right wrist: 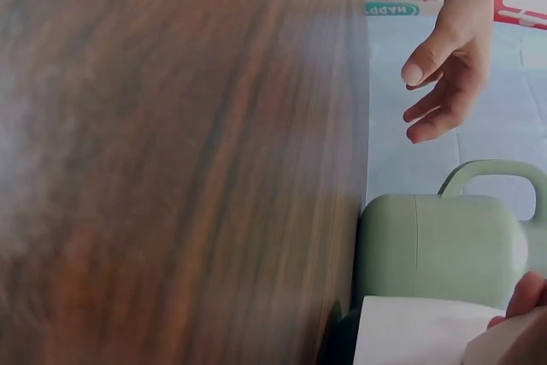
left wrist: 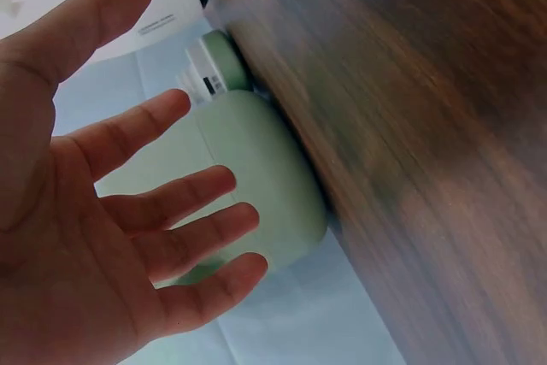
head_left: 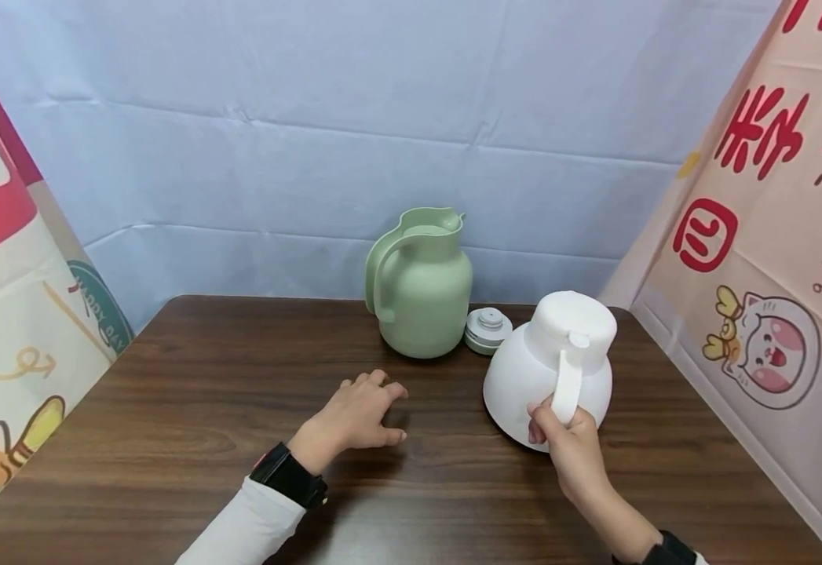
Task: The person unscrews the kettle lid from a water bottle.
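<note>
On the right of the table stands a white thermos jug [head_left: 513,384], its top covered. My right hand [head_left: 576,447] grips the lower part of the jug's handle [head_left: 568,384]. Whether its base is fully down on the table I cannot tell. A green thermos jug [head_left: 428,306] stands upright at the back, its mouth uncovered and its handle toward the left. Beside it lies a pale round stopper [head_left: 488,328], which shows a green lower part [left wrist: 227,61] in the left wrist view. My left hand [head_left: 354,417] hovers in front of the green jug, fingers spread, holding nothing.
The dark wooden table [head_left: 170,408] ends at a light blue cloth [head_left: 276,173] hung behind it. Printed cloths hang at both sides, the right one [head_left: 757,275] close to the table's right edge.
</note>
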Available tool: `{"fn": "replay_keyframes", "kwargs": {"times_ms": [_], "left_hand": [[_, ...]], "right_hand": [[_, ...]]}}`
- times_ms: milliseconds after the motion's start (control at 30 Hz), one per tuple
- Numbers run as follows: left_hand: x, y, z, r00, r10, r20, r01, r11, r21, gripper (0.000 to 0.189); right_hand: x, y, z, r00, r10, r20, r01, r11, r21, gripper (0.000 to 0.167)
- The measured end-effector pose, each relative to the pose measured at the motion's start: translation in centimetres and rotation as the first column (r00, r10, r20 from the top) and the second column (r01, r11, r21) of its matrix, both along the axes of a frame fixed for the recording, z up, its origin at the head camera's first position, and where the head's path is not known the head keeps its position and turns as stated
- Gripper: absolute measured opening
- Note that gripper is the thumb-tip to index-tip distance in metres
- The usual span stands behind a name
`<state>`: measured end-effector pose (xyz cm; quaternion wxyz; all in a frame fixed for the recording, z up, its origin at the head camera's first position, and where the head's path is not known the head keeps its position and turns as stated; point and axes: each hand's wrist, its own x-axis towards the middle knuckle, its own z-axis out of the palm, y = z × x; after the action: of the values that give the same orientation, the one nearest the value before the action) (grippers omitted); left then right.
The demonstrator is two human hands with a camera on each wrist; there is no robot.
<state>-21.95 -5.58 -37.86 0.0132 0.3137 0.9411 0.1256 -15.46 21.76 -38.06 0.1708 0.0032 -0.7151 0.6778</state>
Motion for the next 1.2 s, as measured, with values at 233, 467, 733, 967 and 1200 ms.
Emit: {"fn": "replay_keyframes", "kwargs": {"times_ms": [233,467,733,967,1200], "left_hand": [[0.1,-1.5,-0.2,1.000,0.018,0.015,-0.018,0.998,0.058,0.051],[0.4,-3.0,-0.3,0.998,0.056,0.029,-0.059,0.992,0.111,0.050],[0.6,-4.1,-0.5,0.996,0.090,0.026,-0.092,0.990,0.107,0.051],[0.6,-5.2,-0.7,0.994,0.108,0.024,-0.110,0.989,0.103,0.051],[1.2,-6.7,-0.9,0.992,0.126,0.024,-0.127,0.986,0.105,0.049]], "right_hand": [[0.1,-0.4,-0.3,0.998,0.028,-0.049,-0.029,0.999,-0.024,0.029],[0.0,-0.7,-0.7,0.994,0.064,-0.093,-0.065,0.998,-0.012,0.036],[0.1,-1.4,-0.8,0.986,0.137,-0.097,-0.134,0.990,0.036,0.034],[0.1,-2.6,-0.9,0.957,0.257,-0.134,-0.254,0.966,0.042,0.030],[-0.1,-3.4,-1.1,0.936,0.306,-0.171,-0.306,0.952,0.029,0.029]]}}
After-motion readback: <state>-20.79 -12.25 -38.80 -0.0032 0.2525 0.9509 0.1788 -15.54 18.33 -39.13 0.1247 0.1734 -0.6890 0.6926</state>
